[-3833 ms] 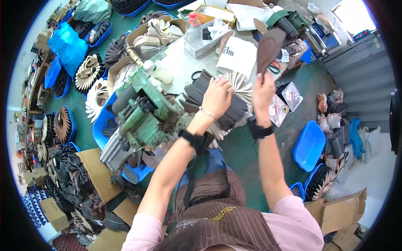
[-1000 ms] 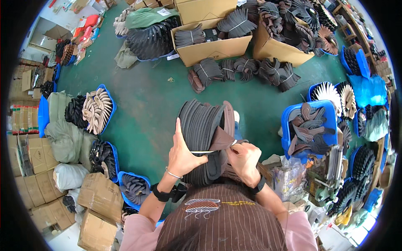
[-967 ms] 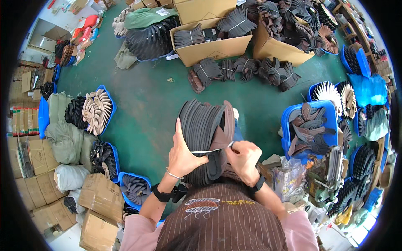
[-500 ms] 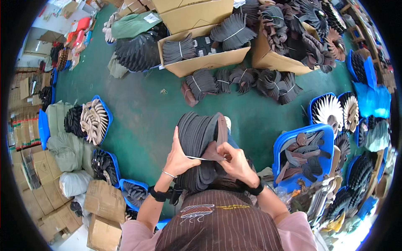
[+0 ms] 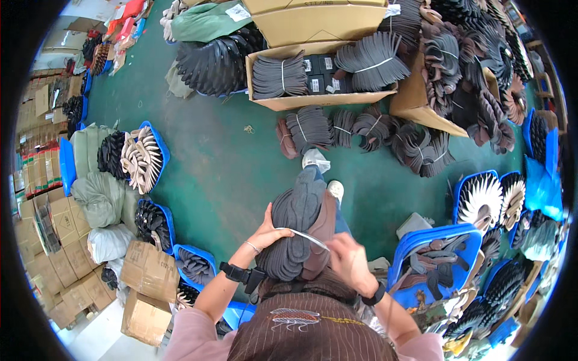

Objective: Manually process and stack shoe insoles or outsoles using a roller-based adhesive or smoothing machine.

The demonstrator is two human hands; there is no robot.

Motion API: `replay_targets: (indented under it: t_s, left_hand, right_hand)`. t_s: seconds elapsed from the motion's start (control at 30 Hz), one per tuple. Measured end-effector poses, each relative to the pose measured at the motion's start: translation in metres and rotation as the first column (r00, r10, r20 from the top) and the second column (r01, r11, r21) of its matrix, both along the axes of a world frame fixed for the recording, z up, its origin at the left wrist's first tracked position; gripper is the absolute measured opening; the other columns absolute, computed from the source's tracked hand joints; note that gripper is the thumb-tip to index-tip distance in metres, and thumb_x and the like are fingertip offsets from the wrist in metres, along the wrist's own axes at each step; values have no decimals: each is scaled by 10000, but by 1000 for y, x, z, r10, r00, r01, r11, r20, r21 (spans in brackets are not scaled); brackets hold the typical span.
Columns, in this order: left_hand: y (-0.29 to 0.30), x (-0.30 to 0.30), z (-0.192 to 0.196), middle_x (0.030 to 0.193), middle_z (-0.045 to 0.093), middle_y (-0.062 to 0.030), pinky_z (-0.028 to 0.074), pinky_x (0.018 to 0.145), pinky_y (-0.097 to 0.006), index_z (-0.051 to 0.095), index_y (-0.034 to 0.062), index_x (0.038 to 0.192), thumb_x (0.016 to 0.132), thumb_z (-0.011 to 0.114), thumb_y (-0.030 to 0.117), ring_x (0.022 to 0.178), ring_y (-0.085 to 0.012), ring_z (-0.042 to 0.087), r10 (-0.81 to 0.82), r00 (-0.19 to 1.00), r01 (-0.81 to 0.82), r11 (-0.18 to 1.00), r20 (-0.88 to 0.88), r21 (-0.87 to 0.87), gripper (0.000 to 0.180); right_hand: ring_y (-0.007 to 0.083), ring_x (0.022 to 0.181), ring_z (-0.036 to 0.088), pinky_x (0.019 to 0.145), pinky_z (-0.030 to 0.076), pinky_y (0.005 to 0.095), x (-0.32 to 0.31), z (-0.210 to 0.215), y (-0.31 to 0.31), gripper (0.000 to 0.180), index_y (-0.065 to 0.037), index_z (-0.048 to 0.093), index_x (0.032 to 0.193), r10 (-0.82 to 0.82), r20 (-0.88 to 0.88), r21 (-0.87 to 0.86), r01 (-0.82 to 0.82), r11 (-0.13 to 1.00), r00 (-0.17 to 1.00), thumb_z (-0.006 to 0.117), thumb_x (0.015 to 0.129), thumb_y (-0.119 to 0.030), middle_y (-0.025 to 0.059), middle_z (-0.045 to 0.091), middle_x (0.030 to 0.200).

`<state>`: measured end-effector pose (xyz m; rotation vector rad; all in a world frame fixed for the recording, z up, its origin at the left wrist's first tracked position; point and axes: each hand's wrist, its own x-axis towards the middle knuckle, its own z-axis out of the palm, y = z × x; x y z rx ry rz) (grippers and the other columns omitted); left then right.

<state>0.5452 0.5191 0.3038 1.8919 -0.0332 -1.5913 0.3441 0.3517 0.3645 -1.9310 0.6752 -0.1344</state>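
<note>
Thick stack of flat, sole-shaped pieces, dark grey with brown at the right, fanned and matte, held before the striped brown apron. Left hand gripped its left side, thumb by a narrow white band crossing the stack slantwise. Right hand had fingers closed on the band's right end.

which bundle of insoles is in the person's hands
The dark grey and brown bundle in the left hand, its white band at the right hand; other bundles lie apart, untouched.
</note>
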Motion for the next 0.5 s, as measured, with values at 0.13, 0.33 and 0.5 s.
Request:
replay_targets:
  t_s: [0.13,0.33,0.5]
  left_hand:
    - [5,56,-42,1429,302,-339,265,1118,-360,-144,-36,1460,614,866,308,1356,-351,337,-20,999,19,1000,46,21,1362]
    - [13,156,-122,1473,240,-290,293,1107,-374,-164,19,1473,615,844,203,1348,-333,335,206,941,-267,939,269,216,1337]
    - [4,225,-223,1452,276,-314,343,1080,-378,-174,3,1466,622,841,292,1305,-342,402,247,868,-418,833,431,363,1351]
  right_hand:
    - [289,830,647,750,518,351,45,-53,-62,172,9,657,946,-297,-129,-49,293,955,946,614,783,42,159,649,895]
    - [244,835,670,747,526,337,85,-182,-106,168,16,650,996,-318,-352,101,374,922,880,592,840,-5,152,679,921]
    - [327,867,662,787,522,387,89,-304,-72,207,7,650,1000,-205,-495,28,252,967,844,638,805,-61,180,674,948]
